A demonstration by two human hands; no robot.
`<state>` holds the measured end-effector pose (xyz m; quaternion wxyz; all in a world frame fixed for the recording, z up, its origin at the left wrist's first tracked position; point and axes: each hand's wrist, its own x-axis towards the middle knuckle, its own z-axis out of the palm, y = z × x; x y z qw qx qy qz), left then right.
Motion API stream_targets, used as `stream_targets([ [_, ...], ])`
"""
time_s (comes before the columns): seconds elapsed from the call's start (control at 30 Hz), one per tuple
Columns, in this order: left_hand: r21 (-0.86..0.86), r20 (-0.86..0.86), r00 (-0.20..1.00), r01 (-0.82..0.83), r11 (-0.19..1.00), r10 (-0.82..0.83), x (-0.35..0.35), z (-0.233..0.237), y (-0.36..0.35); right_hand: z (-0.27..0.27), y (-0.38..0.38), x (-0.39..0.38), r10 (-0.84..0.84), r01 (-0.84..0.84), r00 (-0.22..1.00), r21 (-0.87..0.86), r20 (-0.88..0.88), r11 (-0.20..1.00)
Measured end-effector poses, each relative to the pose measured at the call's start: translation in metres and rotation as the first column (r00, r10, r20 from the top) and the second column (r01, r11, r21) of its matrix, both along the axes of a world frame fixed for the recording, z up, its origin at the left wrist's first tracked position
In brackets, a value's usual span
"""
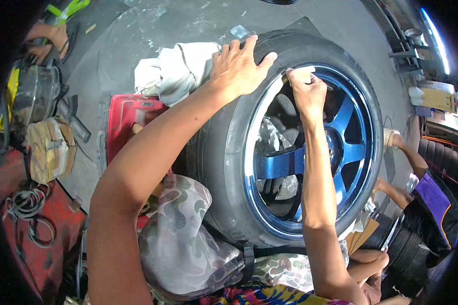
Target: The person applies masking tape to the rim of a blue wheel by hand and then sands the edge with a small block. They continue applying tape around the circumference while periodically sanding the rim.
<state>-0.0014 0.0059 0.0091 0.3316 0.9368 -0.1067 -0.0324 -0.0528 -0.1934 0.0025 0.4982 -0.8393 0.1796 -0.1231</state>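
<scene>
A black tyre (219, 152) is mounted on a blue spoked rim (282, 163) and stands close in front of my knees. My left hand (241, 67) rests on the upper left of the tyre with its fingers spread, holding nothing. At the upper edge of the rim, my right hand (308, 91) pinches a small white piece (304, 75) against the rim lip. A pale band runs along the lip at the upper left; whether it is tape or glare I cannot tell.
A white cloth (180, 68) lies on a red case (122, 122) left of the tyre. Further left are a taped cardboard box (50, 150) and coiled cable (28, 203). Other people's bare feet and legs show at the upper left and lower right. Tyres (440, 157) stand at the right.
</scene>
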Motion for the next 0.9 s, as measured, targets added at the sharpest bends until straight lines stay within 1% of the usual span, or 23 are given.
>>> stream_targets([
  [0.03,-0.002,0.006,1.000,-0.008,1.000,0.008,0.000,0.000,-0.001,0.000,0.001,0.001,0.004,-0.004,1.000,0.001,-0.001,1.000],
  [0.13,-0.001,0.001,1.000,-0.001,1.000,0.001,0.001,0.000,-0.002,-0.002,-0.001,-0.001,0.011,-0.012,0.997,-0.017,-0.076,1.000],
  [0.17,0.006,-0.005,1.000,0.008,1.000,-0.008,0.001,0.000,-0.001,-0.004,-0.001,0.001,-0.026,0.026,0.999,-0.004,-0.020,1.000],
  [0.2,0.008,-0.008,1.000,0.006,1.000,-0.006,0.001,0.001,-0.001,0.001,0.002,0.001,-0.023,0.023,0.999,-0.002,-0.023,1.000],
  [0.27,0.003,-0.007,1.000,-0.003,1.000,0.003,-0.001,0.002,-0.001,0.016,0.013,0.001,-0.083,0.082,0.992,-0.017,-0.099,0.997],
  [0.3,0.003,-0.010,1.000,-0.007,1.000,0.007,-0.002,0.000,0.000,0.012,0.011,0.003,-0.060,0.063,0.992,0.028,-0.108,0.998],
  [0.33,0.002,-0.002,1.000,-0.007,1.000,0.007,-0.001,0.000,0.000,0.011,0.007,0.005,-0.058,0.061,0.992,0.026,-0.108,0.998],
  [0.4,0.003,0.003,1.000,-0.004,1.000,0.004,-0.001,0.000,-0.001,0.009,0.001,0.006,-0.023,0.037,0.983,0.071,-0.183,0.997],
  [0.43,-0.003,-0.002,1.000,0.002,1.000,-0.002,-0.001,0.000,-0.001,0.007,0.000,0.009,-0.035,0.046,0.988,0.072,-0.149,0.996],
  [0.57,-0.009,0.006,1.000,-0.006,1.000,0.006,0.000,-0.002,-0.001,0.008,-0.001,0.009,-0.053,0.062,0.987,0.059,-0.154,0.996],
  [0.67,-0.007,0.008,1.000,0.008,1.000,-0.008,0.003,-0.005,-0.001,0.013,-0.003,0.008,-0.005,0.008,0.981,0.018,-0.194,1.000],
  [0.7,-0.007,0.008,1.000,0.008,1.000,-0.008,0.001,-0.003,-0.002,0.012,-0.003,0.012,-0.023,0.017,0.992,-0.047,-0.124,0.999],
  [0.73,-0.006,0.004,1.000,0.000,1.000,0.000,0.000,-0.001,-0.002,0.012,-0.003,0.011,-0.020,0.015,0.992,-0.046,-0.125,0.999],
  [0.8,-0.006,-0.002,1.000,-0.014,1.000,0.014,0.000,-0.001,-0.001,0.016,0.001,0.007,-0.003,0.009,0.986,0.039,-0.167,0.999],
  [0.83,-0.008,0.013,1.000,-0.015,1.000,0.015,0.001,-0.003,-0.002,0.021,0.006,0.003,0.068,-0.037,0.984,0.181,-0.164,0.983],
  [0.9,-0.007,0.024,1.000,-0.012,1.000,0.013,0.000,-0.004,-0.003,0.026,0.004,0.005,0.051,-0.024,0.985,0.162,-0.164,0.987],
])
